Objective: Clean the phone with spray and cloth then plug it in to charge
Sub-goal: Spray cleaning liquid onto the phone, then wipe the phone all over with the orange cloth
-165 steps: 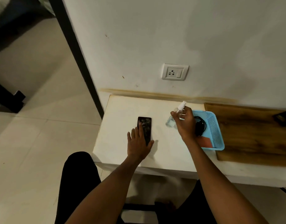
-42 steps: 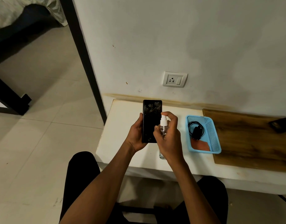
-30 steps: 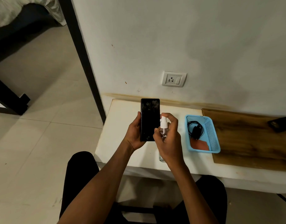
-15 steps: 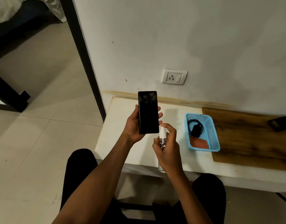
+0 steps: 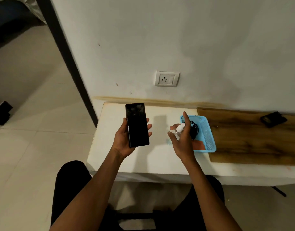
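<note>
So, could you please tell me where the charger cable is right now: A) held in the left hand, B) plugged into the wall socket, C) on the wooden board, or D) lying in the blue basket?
D: the black charger cable lies coiled in the blue basket, partly behind the right hand.

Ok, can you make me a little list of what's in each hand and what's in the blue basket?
left hand: holds the phone upright, dark screen facing the camera, smudges near its top
right hand: holds the spray bottle beside the basket
blue basket: on the white table, with a black charger cable and an orange cloth inside
wall socket: nothing plugged in
</note>
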